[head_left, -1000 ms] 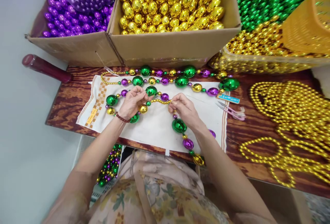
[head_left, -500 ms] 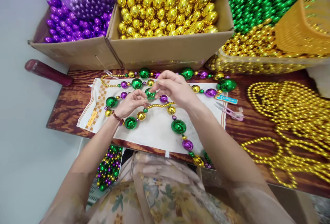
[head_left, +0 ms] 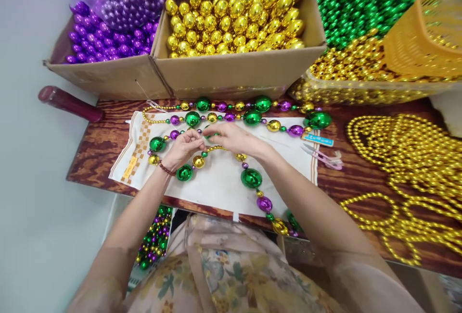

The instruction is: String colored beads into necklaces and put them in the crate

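A long necklace (head_left: 251, 177) of green, gold and purple beads lies looped over a white cloth (head_left: 220, 178) on the wooden table (head_left: 94, 144). My left hand (head_left: 182, 148) and my right hand (head_left: 234, 139) meet at the middle of the cloth. Both pinch the strand where a run of small gold beads (head_left: 213, 148) joins the bigger beads. A green bead sits just behind the fingertips, half hidden. A beaded bracelet circles my left wrist.
Cardboard boxes of purple beads (head_left: 94, 39) and gold beads (head_left: 234, 15) stand behind the cloth. Green beads (head_left: 361, 0), a tub of gold beads (head_left: 353, 77) and an orange basket (head_left: 429, 34) are at the right. Gold strands (head_left: 407, 169), small scissors (head_left: 325, 156) and a maroon bottle (head_left: 68, 104) lie nearby.
My right hand first rose from the strand toward the back rows, then came down again to meet the left hand. The left hand stayed in place.
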The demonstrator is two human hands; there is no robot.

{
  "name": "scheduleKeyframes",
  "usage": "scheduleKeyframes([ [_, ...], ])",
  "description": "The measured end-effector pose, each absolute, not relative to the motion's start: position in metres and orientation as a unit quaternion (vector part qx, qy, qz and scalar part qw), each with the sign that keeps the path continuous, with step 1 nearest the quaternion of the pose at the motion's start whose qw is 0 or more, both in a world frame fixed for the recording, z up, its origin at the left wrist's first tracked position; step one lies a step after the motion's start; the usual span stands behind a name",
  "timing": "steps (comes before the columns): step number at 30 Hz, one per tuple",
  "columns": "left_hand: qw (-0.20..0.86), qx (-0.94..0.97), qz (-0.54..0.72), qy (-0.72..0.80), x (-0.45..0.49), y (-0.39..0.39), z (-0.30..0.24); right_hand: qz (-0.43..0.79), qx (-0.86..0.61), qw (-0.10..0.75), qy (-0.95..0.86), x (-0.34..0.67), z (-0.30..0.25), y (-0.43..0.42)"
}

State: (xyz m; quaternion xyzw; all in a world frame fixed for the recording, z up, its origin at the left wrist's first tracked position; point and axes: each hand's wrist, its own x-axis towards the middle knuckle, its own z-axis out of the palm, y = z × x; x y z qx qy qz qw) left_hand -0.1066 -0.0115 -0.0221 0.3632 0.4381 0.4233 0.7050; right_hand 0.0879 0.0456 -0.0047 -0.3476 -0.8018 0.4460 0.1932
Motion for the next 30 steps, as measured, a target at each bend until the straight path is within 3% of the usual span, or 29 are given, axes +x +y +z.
scheduleKeyframes([
  [6, 0.687, 0.391, 0.408, 0.457, -0.112, -0.012, -0.018, 0.358, -0.368, 0.208, -0.833, 0.096, -0.010, 0.021],
  [12, 0.678, 0.428, 0.371, 0.469, -0.119, -0.010, -0.014, 0.343, -0.349, 0.172, -0.855, 0.102, -0.003, 0.004],
  [18, 0.622, 0.493, 0.381, 0.475, -0.117, -0.014, -0.013, 0.511, -0.353, 0.254, -0.741, 0.091, -0.022, 0.023],
  [30, 0.334, 0.635, 0.469, 0.515, -0.103, -0.027, -0.033, 0.702, -0.348, 0.241, -0.572, 0.068, -0.036, 0.039],
])
